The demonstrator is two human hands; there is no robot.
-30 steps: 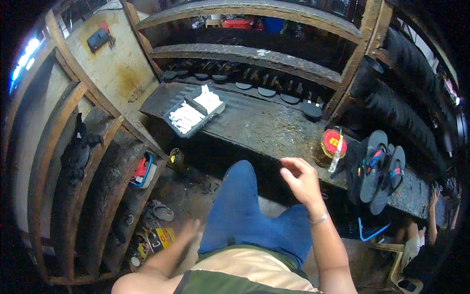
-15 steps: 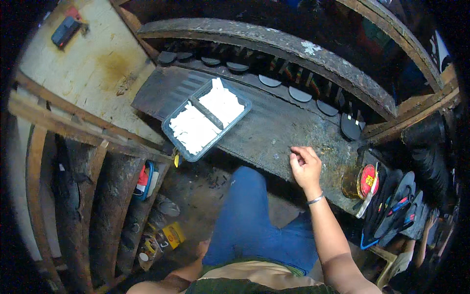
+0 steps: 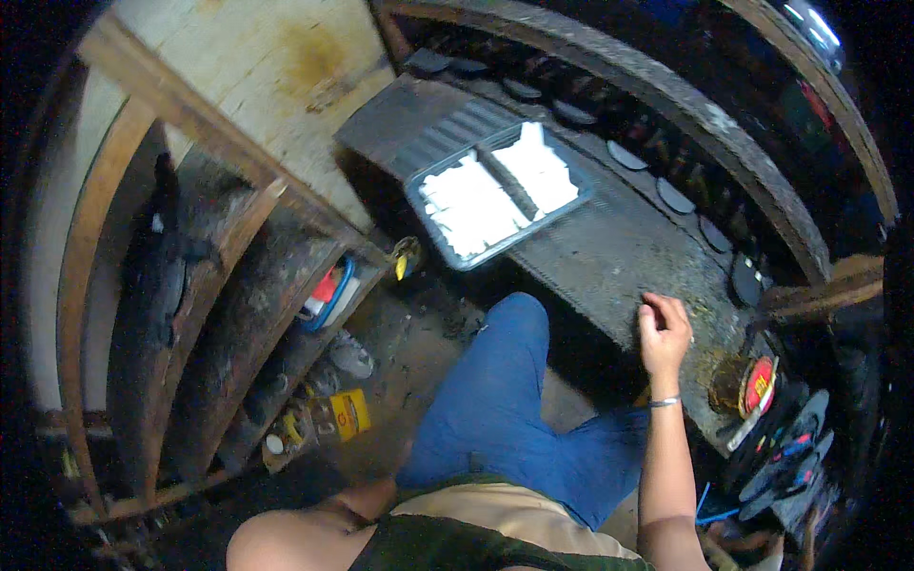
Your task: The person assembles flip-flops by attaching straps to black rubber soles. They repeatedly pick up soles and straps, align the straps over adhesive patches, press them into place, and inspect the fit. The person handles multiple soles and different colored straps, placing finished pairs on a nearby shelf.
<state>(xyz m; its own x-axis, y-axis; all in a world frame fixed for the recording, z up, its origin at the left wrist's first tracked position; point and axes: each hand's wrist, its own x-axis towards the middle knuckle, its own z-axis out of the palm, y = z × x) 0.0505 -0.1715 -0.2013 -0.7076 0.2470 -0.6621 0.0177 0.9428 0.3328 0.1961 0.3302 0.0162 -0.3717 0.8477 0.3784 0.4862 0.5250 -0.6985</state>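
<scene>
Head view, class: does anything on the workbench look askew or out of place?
The grey tray of white pieces sits askew, one corner overhanging the workbench front edge. The right hand rests at that edge, apart from it.

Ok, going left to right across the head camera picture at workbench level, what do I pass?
Yellow box on the floor → grey two-part tray of white pieces → right hand resting on the bench edge → round tin with a red lid → dark sandals with coloured straps.
</scene>
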